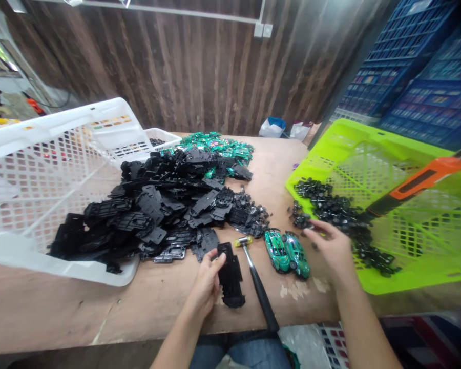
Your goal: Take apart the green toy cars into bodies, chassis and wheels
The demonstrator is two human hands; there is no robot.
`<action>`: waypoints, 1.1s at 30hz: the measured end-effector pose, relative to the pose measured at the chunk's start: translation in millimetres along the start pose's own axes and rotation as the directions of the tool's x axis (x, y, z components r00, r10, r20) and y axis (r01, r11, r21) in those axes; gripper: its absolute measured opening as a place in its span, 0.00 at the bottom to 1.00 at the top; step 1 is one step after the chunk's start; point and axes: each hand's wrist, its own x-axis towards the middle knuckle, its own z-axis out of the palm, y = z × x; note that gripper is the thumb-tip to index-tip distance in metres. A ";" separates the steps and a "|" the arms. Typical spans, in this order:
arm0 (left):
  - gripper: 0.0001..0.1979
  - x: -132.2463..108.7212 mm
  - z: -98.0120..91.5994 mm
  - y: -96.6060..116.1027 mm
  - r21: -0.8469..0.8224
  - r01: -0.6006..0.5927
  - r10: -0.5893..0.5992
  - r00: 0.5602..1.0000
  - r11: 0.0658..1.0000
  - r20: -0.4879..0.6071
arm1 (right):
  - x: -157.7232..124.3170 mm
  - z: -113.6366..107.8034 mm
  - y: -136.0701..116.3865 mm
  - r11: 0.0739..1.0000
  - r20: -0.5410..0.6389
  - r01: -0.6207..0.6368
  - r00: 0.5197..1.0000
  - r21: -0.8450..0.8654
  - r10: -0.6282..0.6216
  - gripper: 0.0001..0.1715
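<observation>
My left hand (208, 283) grips a black plastic toy car chassis (230, 279) by its left edge, thumb on top, above the table's near side. My right hand (333, 250) is at the rim of the lime-green basket, thumb and fingertips pinched beside a small heap of black wheel axles (300, 219). Whatever sits between those fingertips is too small to make out. Two green toy cars (286, 252) lie side by side between my hands. A small hammer (259, 287) with a yellow head and black handle lies just right of the chassis.
A big pile of black chassis (157, 205) spills from a tipped white basket (57, 154). Green car bodies (215, 145) are heaped behind it. The tipped lime-green basket (407, 285) holds wheel axles and an orange-black tool (418, 187). Blue crates (426, 97) stand at right.
</observation>
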 end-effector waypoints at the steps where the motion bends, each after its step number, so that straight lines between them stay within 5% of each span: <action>1: 0.21 -0.4 -0.8 -1.7 0.049 0.004 -0.005 0.999 0.999 0.032 | -21.3 8.8 -14.6 0.998 0.089 0.058 0.994 0.026 -0.060 0.24; 5: 0.22 2.9 -9.8 -6.1 0.181 -0.057 0.060 0.998 0.982 -0.007 | -89.4 54.6 -48.8 0.952 0.231 0.304 0.929 -0.033 -0.288 0.15; 8: 0.25 2.9 -20.8 0.9 0.092 -0.091 0.101 0.989 0.992 -0.109 | -103.4 81.7 -42.7 0.945 0.217 0.307 0.935 -0.108 -0.279 0.13; 13: 0.27 -8.1 -32.6 17.8 0.002 -0.042 0.042 0.999 0.999 0.032 | -95.8 91.1 -27.1 0.982 0.365 -0.017 0.929 0.190 -0.054 0.19; 16: 0.17 -10.6 -28.6 15.3 -0.028 -0.009 0.012 0.996 1.000 0.093 | -98.3 90.3 -31.4 0.836 0.514 -0.289 0.858 0.466 0.011 0.24; 19: 0.16 -8.3 -18.0 7.0 -0.024 0.025 -0.020 0.983 0.999 0.181 | -107.8 93.9 -37.7 0.763 0.585 -0.398 0.810 0.509 0.032 0.25; 26: 0.17 -6.0 -1.9 -9.1 0.037 -0.121 0.110 0.968 0.992 0.225 | -123.9 106.9 -41.2 0.770 0.426 -0.375 0.892 0.516 0.150 0.19; 30: 0.18 -5.8 -3.7 -9.9 -0.059 -0.127 0.137 0.965 0.990 0.224 | -119.8 108.2 -43.8 0.558 0.411 -0.492 0.869 0.668 0.275 0.17; 33: 0.17 1.7 -2.8 -4.2 -0.025 -0.153 0.155 0.976 0.988 0.150 | -116.6 105.1 -46.2 0.523 0.260 -0.380 0.921 0.762 0.290 0.17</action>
